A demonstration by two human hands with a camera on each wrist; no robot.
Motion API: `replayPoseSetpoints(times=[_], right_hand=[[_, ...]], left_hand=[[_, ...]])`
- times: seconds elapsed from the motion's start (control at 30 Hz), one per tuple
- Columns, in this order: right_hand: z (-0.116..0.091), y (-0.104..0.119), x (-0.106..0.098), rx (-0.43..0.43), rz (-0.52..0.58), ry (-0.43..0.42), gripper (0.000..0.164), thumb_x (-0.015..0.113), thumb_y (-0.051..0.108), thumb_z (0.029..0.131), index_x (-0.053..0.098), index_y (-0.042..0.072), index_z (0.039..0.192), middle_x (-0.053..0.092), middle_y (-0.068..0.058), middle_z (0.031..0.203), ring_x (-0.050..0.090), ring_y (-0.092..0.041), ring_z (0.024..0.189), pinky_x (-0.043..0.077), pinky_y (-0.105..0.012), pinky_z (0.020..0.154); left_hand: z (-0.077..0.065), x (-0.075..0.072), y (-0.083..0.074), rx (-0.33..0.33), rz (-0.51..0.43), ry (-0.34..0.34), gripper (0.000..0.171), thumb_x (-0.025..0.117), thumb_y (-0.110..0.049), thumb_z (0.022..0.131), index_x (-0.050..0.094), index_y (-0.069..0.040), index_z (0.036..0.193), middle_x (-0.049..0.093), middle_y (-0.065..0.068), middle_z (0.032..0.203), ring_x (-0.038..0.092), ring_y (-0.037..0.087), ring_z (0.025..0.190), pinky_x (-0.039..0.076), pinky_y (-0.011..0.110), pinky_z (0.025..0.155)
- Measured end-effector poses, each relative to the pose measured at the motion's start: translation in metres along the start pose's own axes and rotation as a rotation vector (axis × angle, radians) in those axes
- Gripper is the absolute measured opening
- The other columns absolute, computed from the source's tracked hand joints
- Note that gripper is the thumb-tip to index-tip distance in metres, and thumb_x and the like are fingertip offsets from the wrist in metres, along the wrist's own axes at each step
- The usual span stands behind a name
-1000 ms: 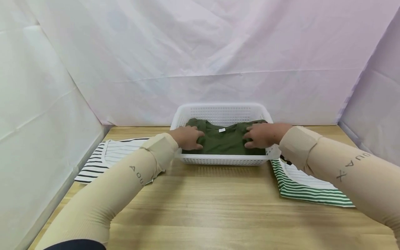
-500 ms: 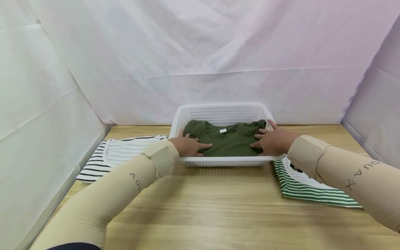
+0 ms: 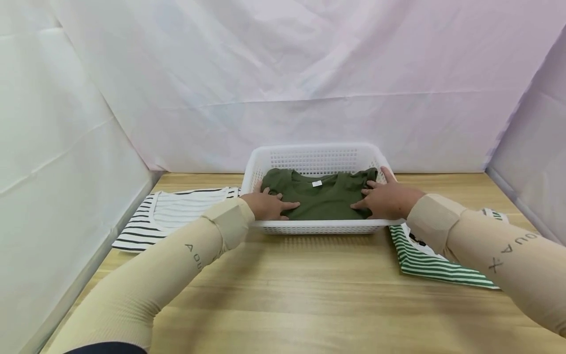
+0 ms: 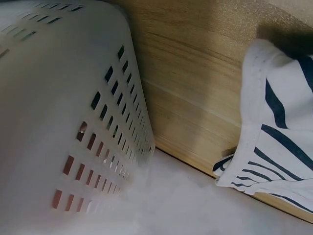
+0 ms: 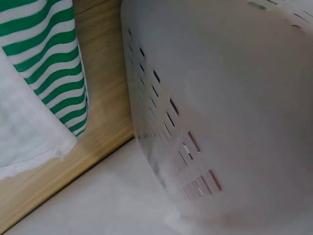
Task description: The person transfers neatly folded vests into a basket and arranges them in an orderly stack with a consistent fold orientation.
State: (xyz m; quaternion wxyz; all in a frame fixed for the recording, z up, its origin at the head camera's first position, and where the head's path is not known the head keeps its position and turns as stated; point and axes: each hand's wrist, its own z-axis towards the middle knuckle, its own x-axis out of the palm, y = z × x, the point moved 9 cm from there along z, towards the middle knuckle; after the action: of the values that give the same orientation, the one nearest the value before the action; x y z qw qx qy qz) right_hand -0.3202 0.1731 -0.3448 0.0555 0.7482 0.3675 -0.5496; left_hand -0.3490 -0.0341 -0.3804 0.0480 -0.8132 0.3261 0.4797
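A dark green T-shirt (image 3: 320, 201) with a white neck label lies folded inside a white plastic basket (image 3: 318, 227). My left hand (image 3: 267, 205) reaches over the basket's left side, its index finger stretched out across the shirt. On the other side, my right hand (image 3: 389, 199) rests with spread fingers on the shirt's right edge, its thumb side near the basket rim. Both wrist views show mostly the outside of the basket, its left wall (image 4: 93, 112) and its right wall (image 5: 210, 122); the hands themselves are hidden there behind the slotted plastic.
A black-and-white striped shirt (image 3: 177, 209) lies folded on the wooden table (image 3: 287, 295) to the left. To the right, partly under my right forearm, is a green-and-white striped garment (image 3: 435, 268). White cloth walls (image 3: 309, 118) stand behind and at both sides.
Both hands have gone from bent fingers on the shirt to more outstretched fingers, spreading outward toward the basket's sides. Over the last half second they have stayed almost still.
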Motion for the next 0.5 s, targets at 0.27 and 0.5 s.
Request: replayPoseSetpoints(times=[0.27, 0.5], right_hand=[[-0.003, -0.006, -0.001, 0.006, 0.093, -0.083, 0.045, 0.06, 0.044, 0.084, 0.055, 0.032, 0.127, 0.052, -0.009, 0.134, 0.039, -0.037, 0.129, 0.003, -0.071, 0.101], [-0.029, -0.048, -0.027, 0.075, 0.433, -0.534, 0.035, 0.054, 0.019, 0.09, 0.056, 0.014, 0.124, 0.056, -0.012, 0.124, 0.049, -0.034, 0.116, 0.034, -0.056, 0.096]], left_hand=[[0.002, -0.003, -0.004, -0.005, 0.007, 0.018, 0.056, 0.03, -0.057, 0.093, 0.002, -0.051, 0.141, 0.017, 0.0, 0.154, 0.011, 0.04, 0.14, 0.0, 0.06, 0.11], [-0.003, -0.003, -0.005, 0.009, -0.03, 0.005, 0.054, 0.032, -0.053, 0.094, 0.006, -0.05, 0.142, 0.018, 0.003, 0.154, 0.013, 0.04, 0.14, 0.0, 0.061, 0.109]])
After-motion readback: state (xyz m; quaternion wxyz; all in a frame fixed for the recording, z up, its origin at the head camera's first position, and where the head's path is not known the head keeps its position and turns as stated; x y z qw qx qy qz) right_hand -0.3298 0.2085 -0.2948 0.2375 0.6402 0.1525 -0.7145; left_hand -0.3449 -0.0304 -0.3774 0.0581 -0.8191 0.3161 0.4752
